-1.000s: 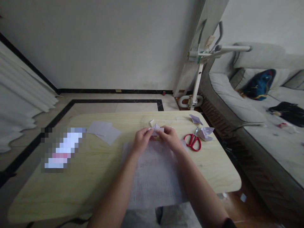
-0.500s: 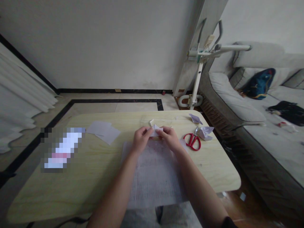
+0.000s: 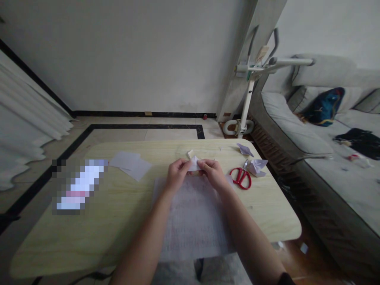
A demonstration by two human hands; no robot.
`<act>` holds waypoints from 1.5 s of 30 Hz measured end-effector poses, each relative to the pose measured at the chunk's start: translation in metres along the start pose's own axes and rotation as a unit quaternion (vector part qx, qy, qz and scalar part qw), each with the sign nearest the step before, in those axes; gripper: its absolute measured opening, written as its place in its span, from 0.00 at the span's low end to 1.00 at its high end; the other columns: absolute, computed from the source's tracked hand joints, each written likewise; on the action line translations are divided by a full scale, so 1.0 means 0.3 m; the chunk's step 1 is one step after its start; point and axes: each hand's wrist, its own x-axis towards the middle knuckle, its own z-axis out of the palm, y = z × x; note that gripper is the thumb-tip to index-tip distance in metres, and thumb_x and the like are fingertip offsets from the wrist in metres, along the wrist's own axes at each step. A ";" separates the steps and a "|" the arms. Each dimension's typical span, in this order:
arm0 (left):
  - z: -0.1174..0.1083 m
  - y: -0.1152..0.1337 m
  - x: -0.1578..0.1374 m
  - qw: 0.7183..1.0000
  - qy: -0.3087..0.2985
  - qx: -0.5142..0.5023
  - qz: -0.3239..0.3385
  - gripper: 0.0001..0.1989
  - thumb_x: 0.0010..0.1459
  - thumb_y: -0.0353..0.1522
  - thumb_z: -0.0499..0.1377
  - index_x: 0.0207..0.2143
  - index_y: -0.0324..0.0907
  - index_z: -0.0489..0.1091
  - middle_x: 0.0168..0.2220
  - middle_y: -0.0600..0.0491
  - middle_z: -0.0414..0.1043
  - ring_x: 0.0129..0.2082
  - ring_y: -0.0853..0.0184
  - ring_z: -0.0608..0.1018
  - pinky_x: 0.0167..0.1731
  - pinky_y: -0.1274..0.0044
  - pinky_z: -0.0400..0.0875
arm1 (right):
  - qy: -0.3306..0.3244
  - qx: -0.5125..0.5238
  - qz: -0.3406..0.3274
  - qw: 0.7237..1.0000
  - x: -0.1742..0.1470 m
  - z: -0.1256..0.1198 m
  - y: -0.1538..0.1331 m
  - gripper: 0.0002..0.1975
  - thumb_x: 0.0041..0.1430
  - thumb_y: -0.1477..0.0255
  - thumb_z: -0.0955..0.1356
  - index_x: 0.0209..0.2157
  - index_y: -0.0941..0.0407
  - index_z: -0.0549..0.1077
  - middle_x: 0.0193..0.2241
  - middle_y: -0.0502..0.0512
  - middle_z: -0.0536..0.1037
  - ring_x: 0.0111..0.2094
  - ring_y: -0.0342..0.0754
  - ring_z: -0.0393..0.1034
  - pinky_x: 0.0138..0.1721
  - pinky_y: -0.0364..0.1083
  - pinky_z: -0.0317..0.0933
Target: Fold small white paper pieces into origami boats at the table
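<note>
Between my two hands is a small folded piece of white paper (image 3: 194, 164), pointed at the top. My left hand (image 3: 178, 172) pinches its left side and my right hand (image 3: 211, 171) pinches its right side, thumbs on the near face. Under my forearms lies a large printed sheet (image 3: 197, 221), flat on the table. A small white bit (image 3: 189, 154) rests just beyond the folded paper. To the right of my right hand are red-handled scissors (image 3: 242, 177), and beside them a folded paper shape (image 3: 258, 167). Another folded paper piece (image 3: 245, 149) lies farther back.
Loose white sheets (image 3: 130, 164) overlap on the left of the wooden table (image 3: 118, 221). Farther left is a pixelated, bright phone-like object (image 3: 80, 186). A white exercise stand (image 3: 247, 99) is behind the table, and a grey sofa (image 3: 308, 134) flanks the right side.
Both hands stay in almost the same place on the folded paper. My fingers have shifted slightly, and more of the paper's middle shows between the thumbs.
</note>
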 end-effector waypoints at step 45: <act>0.000 -0.052 0.021 0.991 0.020 -0.122 -0.045 0.17 0.50 0.39 0.63 0.38 0.36 0.77 0.38 0.47 0.78 0.36 0.61 0.79 0.33 0.73 0.75 | 0.073 -0.344 -0.301 0.886 -0.025 0.039 0.008 0.09 0.60 0.70 0.68 0.42 0.53 0.75 0.45 0.60 0.70 0.47 0.53 0.68 0.49 0.52 0.64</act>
